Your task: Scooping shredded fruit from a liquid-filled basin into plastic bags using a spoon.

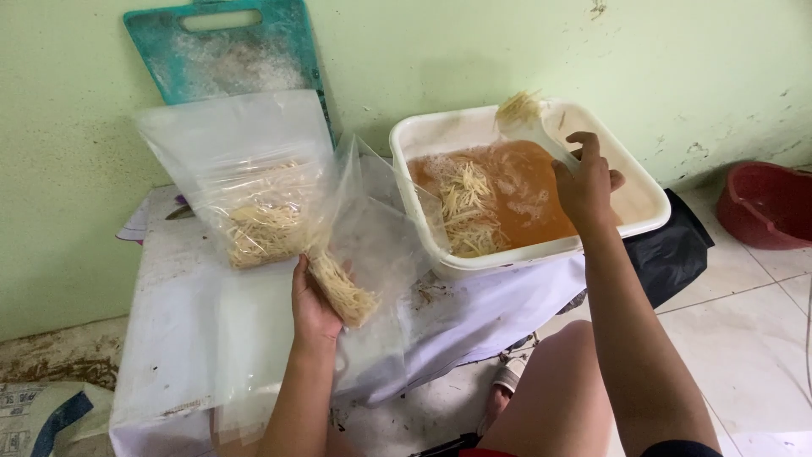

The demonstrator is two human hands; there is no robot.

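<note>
Pale green wall (440,51) fills the top of the frame, with a teal cutting board (228,51) leaning at upper left. I see my left hand (313,305) at lower centre clamped under a clear plastic bag (372,245), tilting its mouth toward the tub, likely so strips drop straight in. My right hand (584,182), right of centre, is closed on a white scoop (533,127) heaped with pale vegetable strips (518,107), raised over the white tub (643,203) of orange liquid. 1 filled bag (262,211) leans upright at left on the covered table (203,338).
</note>
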